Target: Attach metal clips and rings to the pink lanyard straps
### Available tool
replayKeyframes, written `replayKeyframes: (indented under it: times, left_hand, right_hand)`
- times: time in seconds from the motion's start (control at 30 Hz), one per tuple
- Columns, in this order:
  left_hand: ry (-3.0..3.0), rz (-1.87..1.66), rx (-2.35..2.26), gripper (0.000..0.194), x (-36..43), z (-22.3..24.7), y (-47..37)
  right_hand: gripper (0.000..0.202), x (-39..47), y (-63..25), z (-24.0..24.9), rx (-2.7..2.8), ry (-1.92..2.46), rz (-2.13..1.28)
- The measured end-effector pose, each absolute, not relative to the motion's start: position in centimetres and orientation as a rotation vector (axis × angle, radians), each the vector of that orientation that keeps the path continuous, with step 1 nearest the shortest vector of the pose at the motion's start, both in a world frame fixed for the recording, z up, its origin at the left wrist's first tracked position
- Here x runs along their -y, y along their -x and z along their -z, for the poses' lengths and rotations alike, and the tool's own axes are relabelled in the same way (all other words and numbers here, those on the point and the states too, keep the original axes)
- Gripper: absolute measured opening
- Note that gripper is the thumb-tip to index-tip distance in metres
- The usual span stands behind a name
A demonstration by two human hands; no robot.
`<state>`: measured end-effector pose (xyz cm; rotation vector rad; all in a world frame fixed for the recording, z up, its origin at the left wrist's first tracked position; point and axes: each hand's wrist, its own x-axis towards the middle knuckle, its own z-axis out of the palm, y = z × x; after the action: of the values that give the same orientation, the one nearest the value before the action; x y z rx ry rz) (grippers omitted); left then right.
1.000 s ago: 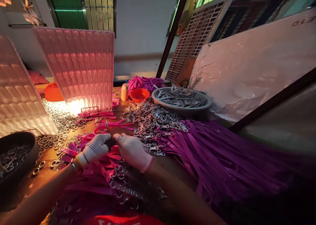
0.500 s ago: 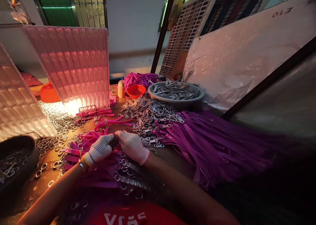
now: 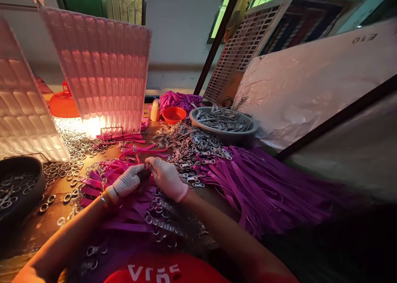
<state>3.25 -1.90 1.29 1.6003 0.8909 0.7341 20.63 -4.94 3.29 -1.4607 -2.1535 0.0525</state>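
My left hand (image 3: 127, 181), in a white knit glove with dark dots, has its fingers bent inward. My right hand (image 3: 166, 178), in a plain pale glove, is closed in a pinch, its fingertips almost meeting those of the left. Between them is a small dark thing, mostly hidden by the fingers. Beneath and around both hands lies a heap of magenta straps (image 3: 132, 223), some ending in metal fittings. Metal rings and clasps (image 3: 166, 221) hang in rows below my right hand. Further magenta straps (image 3: 248, 188) fan out to the right, with metal clasps (image 3: 186, 144) piled behind them.
A grey basin (image 3: 231, 138) of metal clasps stands behind the pile, beside a small orange bowl (image 3: 174, 115) and a white bottle (image 3: 155, 110). Ribbed translucent panels (image 3: 102, 72) shade a lit orange lamp (image 3: 63, 103). Loose rings (image 3: 77, 146) and a black tub (image 3: 29, 200) lie left.
The camera view has shifted and tilted slightly. Both hands stay close together over the straps, with their fingers and wrists a little changed in pose.
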Motion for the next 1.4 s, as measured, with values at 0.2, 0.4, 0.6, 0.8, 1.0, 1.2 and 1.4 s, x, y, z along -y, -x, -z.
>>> replayKeyframes:
  times: [0.2, 0.4, 0.6, 0.8, 1.0, 1.2, 1.4]
  left_hand:
    - [-1.402, -0.862, -0.865, 0.027, 2.8, -0.2, -2.6]
    - [-1.594, -0.979, -1.058, 0.013, 3.3, 0.7, -2.5]
    - [-1.692, -1.068, -1.139, 0.008, 3.9, 1.3, -2.4]
    - [-1.822, -0.998, -1.107, 0.015, 3.8, 1.7, -2.1]
    - [-1.906, -0.98, -1.032, 0.022, 2.7, 1.4, -1.4]
    - [-2.064, -0.999, -1.054, 0.026, 2.0, -2.5, 0.2]
    - [-2.196, -1.019, -1.194, 0.023, 0.6, -6.1, 4.3]
  right_hand:
    - [0.053, 5.2, -20.8, -5.2, 2.289, 1.478, -0.263]
    - [0.04, 4.3, -19.7, -5.4, 2.401, 1.67, -0.196]
    - [0.023, 3.9, -19.0, -4.7, 2.63, 1.709, 0.053]
    - [0.039, 4.0, -19.3, -4.1, 2.79, 1.567, 0.178]
    - [0.045, 4.1, -19.5, -5.0, 2.79, 1.586, 0.189]
    - [0.032, 5.5, -21.9, -5.6, 2.492, 1.58, -0.012]
    - [0.036, 7.2, -26.1, -3.5, 2.347, 1.349, 0.01]
